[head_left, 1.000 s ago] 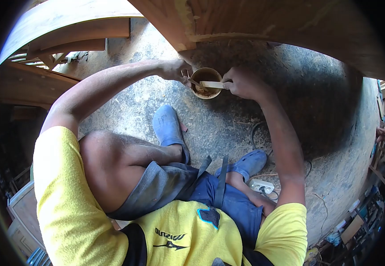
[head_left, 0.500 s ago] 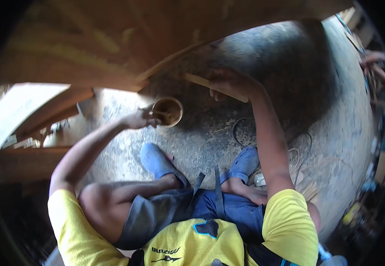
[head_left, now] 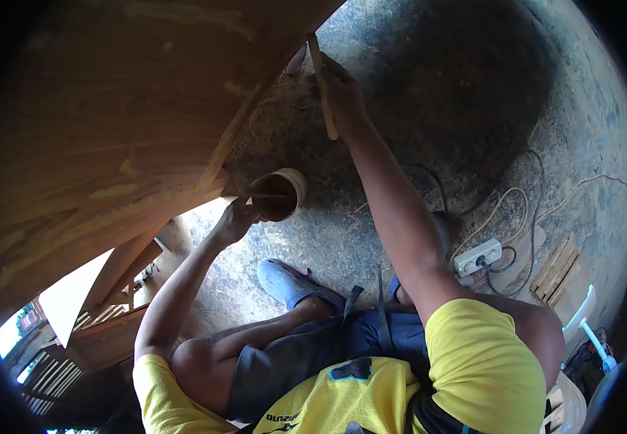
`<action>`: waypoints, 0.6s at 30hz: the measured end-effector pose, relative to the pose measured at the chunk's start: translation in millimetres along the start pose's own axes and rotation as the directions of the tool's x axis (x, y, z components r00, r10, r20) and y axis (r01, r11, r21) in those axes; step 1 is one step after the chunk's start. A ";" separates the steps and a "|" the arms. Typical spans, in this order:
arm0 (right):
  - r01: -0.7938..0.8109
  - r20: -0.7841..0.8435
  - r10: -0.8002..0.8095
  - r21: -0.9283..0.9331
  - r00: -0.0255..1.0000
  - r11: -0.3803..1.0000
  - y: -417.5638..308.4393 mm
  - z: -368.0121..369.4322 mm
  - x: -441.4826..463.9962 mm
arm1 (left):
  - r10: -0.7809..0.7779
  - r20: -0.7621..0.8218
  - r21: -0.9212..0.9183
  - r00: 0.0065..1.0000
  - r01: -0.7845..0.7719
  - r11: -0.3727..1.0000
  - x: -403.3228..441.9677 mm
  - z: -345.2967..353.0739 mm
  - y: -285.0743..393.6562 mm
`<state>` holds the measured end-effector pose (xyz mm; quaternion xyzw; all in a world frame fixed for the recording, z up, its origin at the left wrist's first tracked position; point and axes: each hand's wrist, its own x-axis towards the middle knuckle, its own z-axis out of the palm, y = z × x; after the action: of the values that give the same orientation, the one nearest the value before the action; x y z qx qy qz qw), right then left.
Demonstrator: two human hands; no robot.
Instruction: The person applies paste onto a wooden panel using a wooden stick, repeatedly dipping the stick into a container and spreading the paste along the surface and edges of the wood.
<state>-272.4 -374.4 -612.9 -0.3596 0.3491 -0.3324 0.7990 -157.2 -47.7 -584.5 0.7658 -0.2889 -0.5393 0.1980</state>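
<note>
My left hand (head_left: pixel 237 220) is closed on the near side of a small tub (head_left: pixel 296 186), tilted so its dark brown inside shows. A thin stick (head_left: pixel 261 195) lies across the tub's mouth by my left fingers. Farther out, my right hand (head_left: pixel 340 92) grips a flat, pale wooden stick (head_left: pixel 325 105). The stick's far tip is at the edge of a large brown wooden panel (head_left: pixel 118 94), though whether it touches is unclear. Pale smears of filler-like paste (head_left: pixel 122 191) mark the panel's face and edge.
A white power strip (head_left: pixel 478 258) with cords lies on the rough floor at the right. Beyond it are several wood strips (head_left: pixel 555 269). My shoe (head_left: pixel 288 282) stands below the tub. More wooden parts (head_left: pixel 122 278) are at the lower left.
My right hand has moved farther out and left, turning the wooden stick toward the panel's edge. The view has shifted, and the panel now fills more of the left side. The tub stays in my left hand.
</note>
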 end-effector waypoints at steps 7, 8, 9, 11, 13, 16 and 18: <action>-0.012 -0.032 0.015 0.095 0.999 0.995 34.3 23.2 -10.5 | 0.063 0.035 0.330 0.997 -0.071 0.941 1.9 -20.2 19.0; -0.003 -0.034 0.006 0.075 0.999 0.997 31.3 25.7 -10.9 | 0.040 0.059 0.326 0.997 -0.057 0.944 -4.4 -22.7 32.6; 0.008 -0.035 -0.006 0.055 0.999 0.998 32.4 26.9 -10.8 | 0.034 0.064 0.320 0.997 -0.053 0.946 -4.8 -23.7 27.5; 0.021 -0.048 -0.018 0.072 0.999 0.997 35.4 32.0 -7.5 | 0.019 0.123 0.373 0.992 -0.064 0.925 -7.1 -34.1 9.3; 0.035 -0.059 -0.030 0.089 0.998 0.995 47.7 36.6 -1.9 | 0.047 0.108 0.340 0.993 -0.081 0.937 -8.2 -35.7 -9.4; 0.152 -0.118 -0.157 -0.047 0.981 0.987 68.8 45.0 0.6 | 0.077 0.097 0.323 0.992 -0.104 0.941 -10.3 -35.9 -13.5; 0.323 -0.080 -0.386 -0.409 0.919 0.854 79.4 51.4 -1.6 | 0.114 0.122 0.344 0.986 -0.150 0.927 -12.0 -36.6 -6.2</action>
<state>-210.0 -314.1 -650.9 -0.5410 0.3980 -0.4259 0.6063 -124.4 -35.5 -567.4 0.7397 -0.4409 -0.5022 0.0791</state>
